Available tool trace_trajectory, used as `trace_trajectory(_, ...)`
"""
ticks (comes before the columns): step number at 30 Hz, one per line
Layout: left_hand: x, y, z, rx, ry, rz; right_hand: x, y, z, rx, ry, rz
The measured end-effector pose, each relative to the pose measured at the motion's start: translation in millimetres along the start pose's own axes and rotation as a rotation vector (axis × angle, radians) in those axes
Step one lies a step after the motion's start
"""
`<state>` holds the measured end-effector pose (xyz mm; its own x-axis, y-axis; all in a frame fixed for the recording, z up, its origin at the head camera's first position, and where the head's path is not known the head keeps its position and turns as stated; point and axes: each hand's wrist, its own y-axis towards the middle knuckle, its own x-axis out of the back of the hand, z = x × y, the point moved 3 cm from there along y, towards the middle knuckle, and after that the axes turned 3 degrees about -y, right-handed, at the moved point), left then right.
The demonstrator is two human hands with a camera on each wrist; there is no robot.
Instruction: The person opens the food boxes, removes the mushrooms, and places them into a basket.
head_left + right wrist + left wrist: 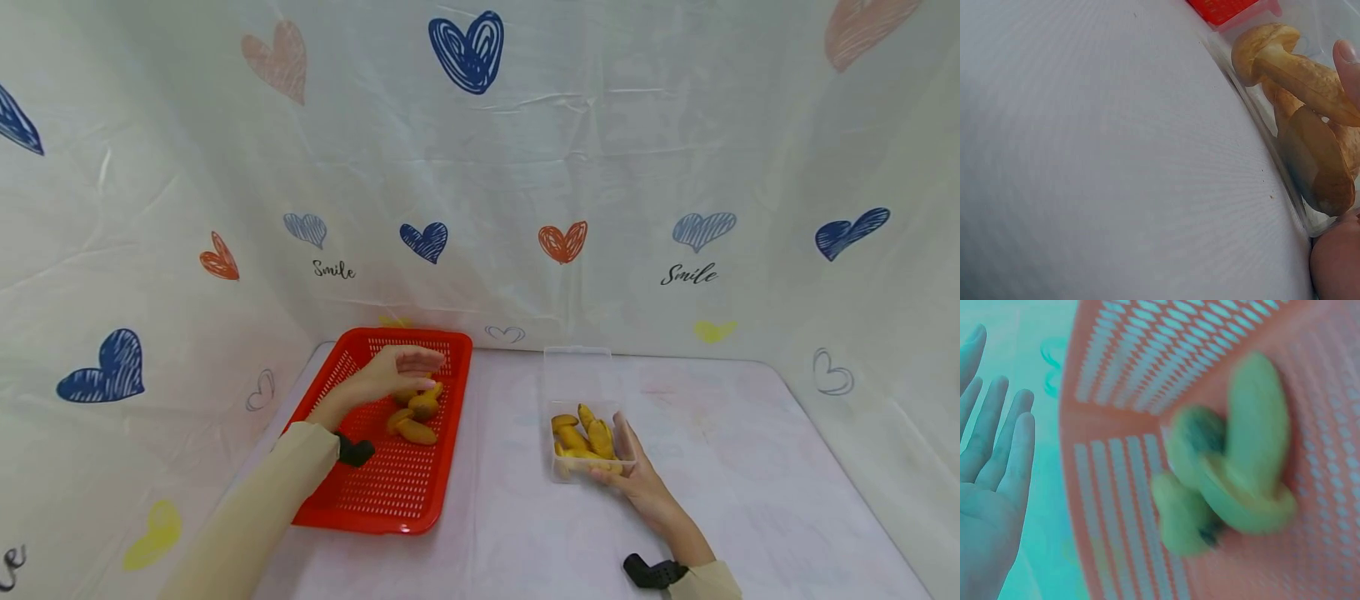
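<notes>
My left hand [396,372] hovers over a red plastic basket [375,523], its fingers extended and nothing in its grasp. Below it several yellow-brown mushrooms [416,431] lie in the basket; the left wrist view shows mushrooms [1260,425] close up, somewhat blurred, near the basket's corner. With the right hand [647,483] I grip the front right corner of a clear plastic box [558,475], thumb at the front and fingers along the right side. Several mushrooms [573,437] fill the box. In the right wrist view a fingertip shows beside a mushroom [1304,81].
The box's clear lid [577,371] stands folded back behind it. Both stand on a white-covered table [510,533], the basket at the left. A white curtain [480,167] with printed hearts hangs behind and at the sides.
</notes>
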<state>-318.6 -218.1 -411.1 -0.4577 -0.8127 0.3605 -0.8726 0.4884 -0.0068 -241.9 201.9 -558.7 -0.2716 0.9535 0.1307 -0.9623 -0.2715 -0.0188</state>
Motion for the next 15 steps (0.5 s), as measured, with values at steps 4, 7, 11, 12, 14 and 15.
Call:
trace_trajectory(4, -15.0, 16.3, -17.4, -0.022, -0.048, 0.039, 0.0, 0.2, -0.3, -0.002, 0.005, -0.003)
trace_trajectory(7, -28.3, 28.4, -28.9, -0.065, -0.07, 0.078, 0.0, 0.3, 0.0, 0.0, 0.0, -0.011)
trace_trajectory(11, -49.2, 43.8, -41.6, -0.113, -0.029, 0.122, -0.3, -0.2, 0.0, 0.0, -0.01, -0.017)
trace_trajectory(12, -54.9, 47.5, -44.4, -0.118, -0.017, 0.13, -0.4, -0.4, -0.2, 0.0, -0.011, -0.018)
trace_trajectory(14, -66.3, 55.3, -48.7, -0.118, 0.003, 0.149, -0.8, -0.5, -0.1, 0.003, -0.008, -0.017)
trace_trajectory(15, -72.0, 59.1, -50.6, -0.12, 0.01, 0.158, -0.9, -0.5, 0.1, 0.005, -0.006, -0.017)
